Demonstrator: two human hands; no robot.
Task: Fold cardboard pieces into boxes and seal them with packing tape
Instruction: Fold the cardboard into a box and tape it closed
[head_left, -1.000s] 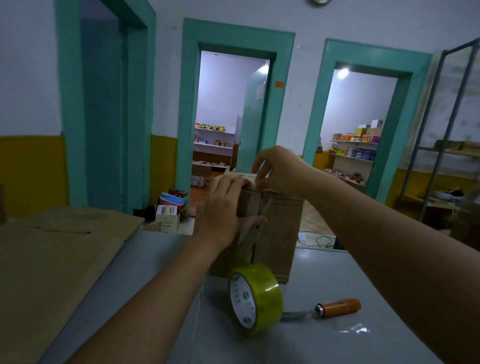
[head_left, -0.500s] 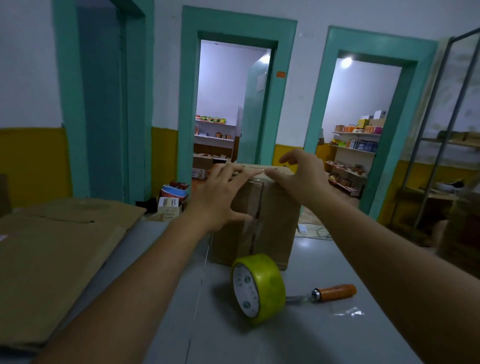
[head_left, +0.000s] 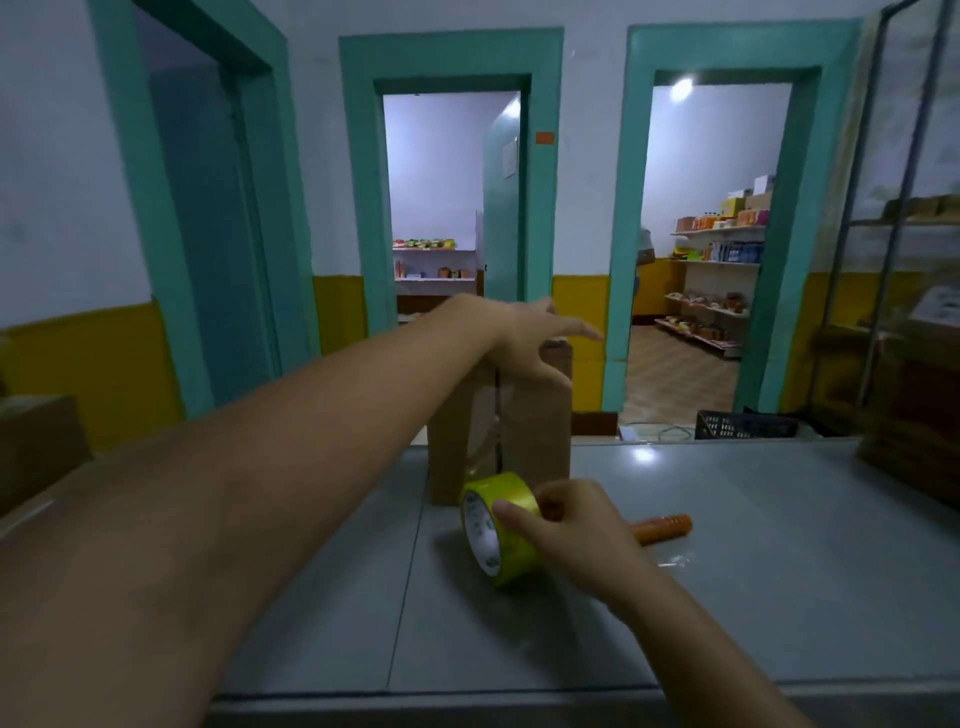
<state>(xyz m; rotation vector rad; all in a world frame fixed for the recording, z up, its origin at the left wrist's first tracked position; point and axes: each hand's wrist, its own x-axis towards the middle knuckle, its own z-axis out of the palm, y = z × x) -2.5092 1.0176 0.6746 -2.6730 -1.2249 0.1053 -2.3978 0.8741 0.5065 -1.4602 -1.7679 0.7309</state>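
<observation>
From the head camera, we have one box (head_left: 524, 431) standing upright on the grey table (head_left: 779, 561), its flaps folded in. A glossy strip (head_left: 485, 415) of clear tape runs down the seam of the side facing us, so this box looks well on its way. Our left hand (head_left: 519, 338) lies flat on its top with the fingers spread and straight, gripping nothing, only steadying or pressing. It hides the top, so we cannot tell if that seam is fully sealed. Our right hand (head_left: 576, 535) is curled round the tape roll (head_left: 493, 530), thumb over the rim. The roll stands on edge just in front of the box, which we read as more taping to come. The box is matt brown corrugated board with square edges. The roll is a thick ring of shiny yellow-green film round a white printed core. A knife (head_left: 665, 525) with a ribbed orange handle lies on the table behind our right hand, its blade hidden. The table is smooth and faintly reflective. Dim brown cardboard (head_left: 36, 447) sits at the left edge, likely work yet to do.
</observation>
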